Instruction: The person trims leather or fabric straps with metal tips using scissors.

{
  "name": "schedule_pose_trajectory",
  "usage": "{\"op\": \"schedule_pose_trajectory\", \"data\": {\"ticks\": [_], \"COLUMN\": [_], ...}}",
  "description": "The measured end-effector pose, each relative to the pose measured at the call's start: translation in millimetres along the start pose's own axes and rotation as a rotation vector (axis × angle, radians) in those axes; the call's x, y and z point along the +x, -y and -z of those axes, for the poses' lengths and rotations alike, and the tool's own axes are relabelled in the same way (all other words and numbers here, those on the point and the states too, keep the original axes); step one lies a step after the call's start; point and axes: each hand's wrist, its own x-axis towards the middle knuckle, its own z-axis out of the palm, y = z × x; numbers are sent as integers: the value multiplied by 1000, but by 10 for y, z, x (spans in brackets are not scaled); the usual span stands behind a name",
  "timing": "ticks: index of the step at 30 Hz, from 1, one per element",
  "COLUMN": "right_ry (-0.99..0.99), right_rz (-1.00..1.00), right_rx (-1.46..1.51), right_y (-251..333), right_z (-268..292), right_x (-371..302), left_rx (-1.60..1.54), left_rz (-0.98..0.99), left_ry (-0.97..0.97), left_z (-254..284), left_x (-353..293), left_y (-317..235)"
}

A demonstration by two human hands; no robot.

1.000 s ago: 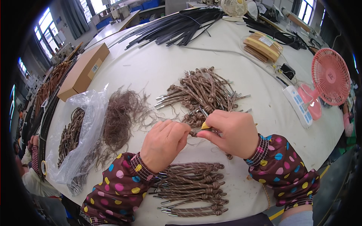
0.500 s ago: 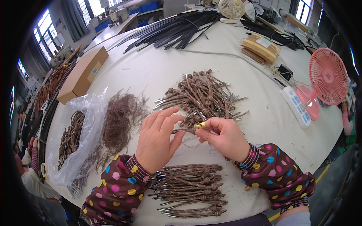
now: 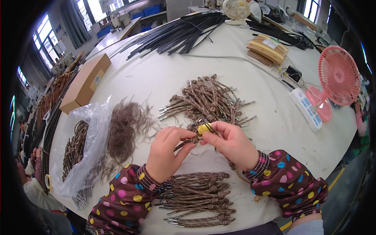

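Observation:
My left hand point(image 3: 166, 150) is closed, thumb and fingers pinching a brown knotted cord point(image 3: 192, 140) at its knot. Close beside it, my right hand point(image 3: 233, 143) grips a small metal tool with a yellow wrap point(image 3: 204, 128); the fingers hide most of it, so its exact kind does not show. The yellow part is right at the knot. Just beyond both hands lies a loose heap of brown knotted cords with metal tips point(image 3: 207, 96). Nearer me, similar cords point(image 3: 199, 196) lie in a neat row, knots to the right.
Left of my hands sit a tangle of brown thread fuzz point(image 3: 125, 129) and a clear plastic bag point(image 3: 92, 133) with cords inside. A cardboard box point(image 3: 86, 82) lies behind them. On the right are a power strip point(image 3: 305, 109) and a pink fan point(image 3: 338, 76). Black strips point(image 3: 172, 33) spread across the back.
My left hand has gone from spread fingers to pinching the cord at the knot. In my right hand, the yellow-wrapped tool has turned and shows more.

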Motion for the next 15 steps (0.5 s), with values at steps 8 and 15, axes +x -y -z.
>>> {"op": "schedule_pose_trajectory", "data": {"ticks": [8,15], "right_ry": [-6,-43], "right_rz": [52,121], "right_rx": [-24,62], "right_y": [-58,-123], "right_z": [-5,-66], "right_x": [33,35], "left_rx": [-10,143], "left_rz": [-21,-186], "left_ry": [-29,-51], "left_z": [-81,-81], "left_x": [-14,3], "left_y": [-44,-6]}}
